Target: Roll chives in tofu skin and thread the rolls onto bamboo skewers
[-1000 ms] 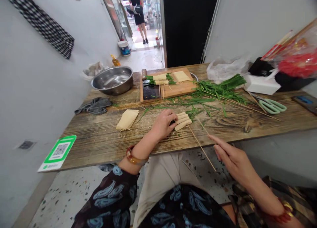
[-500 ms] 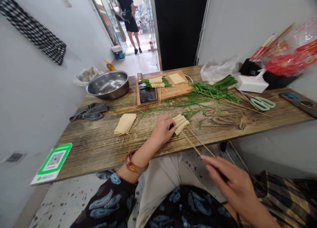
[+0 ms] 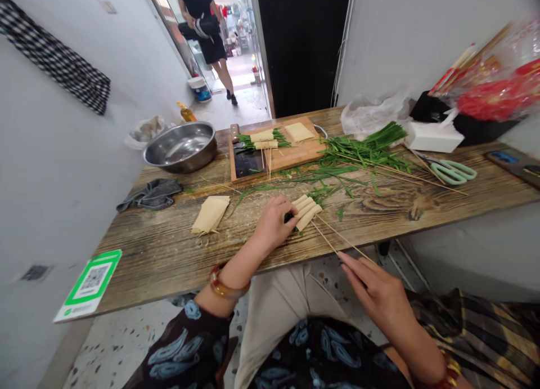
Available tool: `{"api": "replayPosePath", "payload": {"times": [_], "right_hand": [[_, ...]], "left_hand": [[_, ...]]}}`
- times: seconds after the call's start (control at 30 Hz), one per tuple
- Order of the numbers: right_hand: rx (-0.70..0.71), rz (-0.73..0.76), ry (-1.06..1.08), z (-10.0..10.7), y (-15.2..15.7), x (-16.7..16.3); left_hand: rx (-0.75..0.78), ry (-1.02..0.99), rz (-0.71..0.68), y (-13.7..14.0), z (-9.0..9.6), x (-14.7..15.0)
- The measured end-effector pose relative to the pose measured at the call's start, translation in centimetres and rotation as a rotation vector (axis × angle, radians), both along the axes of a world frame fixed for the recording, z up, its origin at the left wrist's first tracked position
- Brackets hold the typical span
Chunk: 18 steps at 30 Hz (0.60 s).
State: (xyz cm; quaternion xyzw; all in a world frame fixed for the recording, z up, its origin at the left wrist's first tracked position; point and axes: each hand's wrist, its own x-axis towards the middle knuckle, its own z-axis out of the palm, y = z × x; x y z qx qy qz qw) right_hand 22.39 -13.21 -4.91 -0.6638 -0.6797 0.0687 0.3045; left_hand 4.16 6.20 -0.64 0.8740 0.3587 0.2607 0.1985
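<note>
Near the table's front edge, my left hand [image 3: 274,223] is closed around the left end of a row of rolled tofu skins [image 3: 307,211] with green leaves at their ends. Two thin bamboo skewers [image 3: 324,235] run from the rolls toward my right hand [image 3: 375,290]. That hand, past the table edge, pinches one skewer between thumb and fingers; the other passes alongside it. A stack of tofu skin sheets [image 3: 210,214] lies to the left. Beyond my hands, finished-looking skewered rolls [image 3: 265,144] rest on the cutting board [image 3: 291,159] by a cleaver [image 3: 248,162].
Chives [image 3: 367,150] are heaped right of the board, with loose skewers [image 3: 426,180] and scissors [image 3: 453,171]. A steel basin [image 3: 181,148] and grey cloth [image 3: 152,195] sit at left. A white tissue box [image 3: 436,137] and phone [image 3: 514,164] are at right. Someone [image 3: 206,34] walks in the doorway.
My right hand has shifted slightly left and up along the skewers. My left hand stays on the rolls. The person in the doorway has come closer, and the view has tilted a little.
</note>
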Motion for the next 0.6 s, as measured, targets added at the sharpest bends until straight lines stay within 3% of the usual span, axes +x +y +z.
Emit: {"api": "replayPosePath", "payload": {"times": [0.2, 0.3, 0.4, 0.6], "right_hand": [[0.037, 0.144, 0.090, 3.7, -2.2, 0.0], [0.087, 0.109, 0.064, 5.5, -2.2, 1.0], [0.032, 0.086, -0.009, 5.3, -0.6, 2.1], [-0.049, 0.143, -0.131, 2.8, 1.5, 2.6]], "left_hand": [[0.002, -0.010, -0.020, -0.1, -0.1, 0.0], [0.005, -0.009, -0.021, -0.1, -0.1, 0.0], [0.001, -0.014, -0.014, -0.1, -0.1, 0.0], [-0.008, -0.015, 0.001, -0.2, -0.3, -0.1]]}}
